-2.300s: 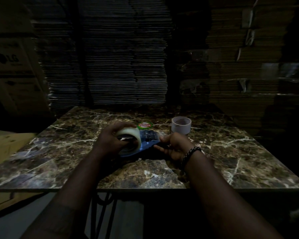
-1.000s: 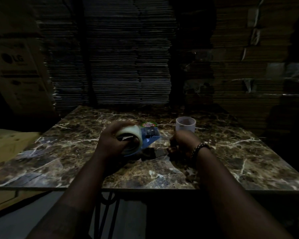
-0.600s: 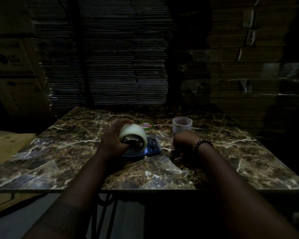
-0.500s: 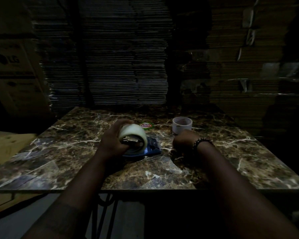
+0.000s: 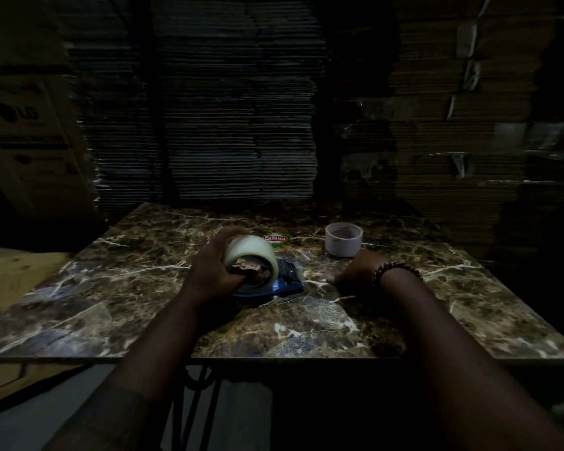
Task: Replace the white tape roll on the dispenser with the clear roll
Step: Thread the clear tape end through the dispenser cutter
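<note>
Left hand [image 5: 214,275] grips the clear roll [image 5: 250,260] at frame centre, fingers through its core, pressing it onto the blue dispenser [image 5: 282,283] lying on the marble table [image 5: 111,288]. Right hand [image 5: 355,271] rests empty, loosely curled, right of centre; the white roll [image 5: 343,239] stands just beyond. Light, stiff and glossy-slick, the clear roll probably handles best by its core.

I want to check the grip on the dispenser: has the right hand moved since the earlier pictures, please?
Yes. The right hand has left the dispenser and now rests on the table, just in front of the white roll.
</note>
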The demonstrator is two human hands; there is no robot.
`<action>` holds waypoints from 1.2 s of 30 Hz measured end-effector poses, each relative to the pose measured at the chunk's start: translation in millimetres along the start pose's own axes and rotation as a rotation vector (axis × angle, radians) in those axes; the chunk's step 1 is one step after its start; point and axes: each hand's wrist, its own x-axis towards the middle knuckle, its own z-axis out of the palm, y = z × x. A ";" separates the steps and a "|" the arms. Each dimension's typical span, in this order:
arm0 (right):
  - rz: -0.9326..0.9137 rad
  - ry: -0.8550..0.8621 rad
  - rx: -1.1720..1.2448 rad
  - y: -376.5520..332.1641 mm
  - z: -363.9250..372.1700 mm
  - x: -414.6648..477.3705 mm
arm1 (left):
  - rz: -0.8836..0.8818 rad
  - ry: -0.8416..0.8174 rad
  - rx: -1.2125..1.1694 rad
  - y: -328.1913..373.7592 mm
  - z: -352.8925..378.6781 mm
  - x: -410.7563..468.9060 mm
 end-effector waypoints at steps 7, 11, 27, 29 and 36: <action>-0.003 0.200 0.115 -3.9 1.6 -4.5 | 0.009 -0.040 0.055 1.9 -2.9 0.1; -0.024 0.219 0.387 -26.8 19.1 -2.6 | -0.014 -0.074 0.060 3.2 -4.8 -0.9; -0.023 0.063 0.591 -56.6 38.7 10.6 | -0.352 -0.177 -0.299 3.8 -11.0 -17.1; -0.039 0.083 0.591 -55.8 40.2 9.3 | -0.371 -0.188 -0.308 7.4 -12.7 -16.5; -0.026 0.064 0.666 -58.3 36.4 -3.0 | -0.396 -0.177 -0.384 15.8 -9.1 -19.7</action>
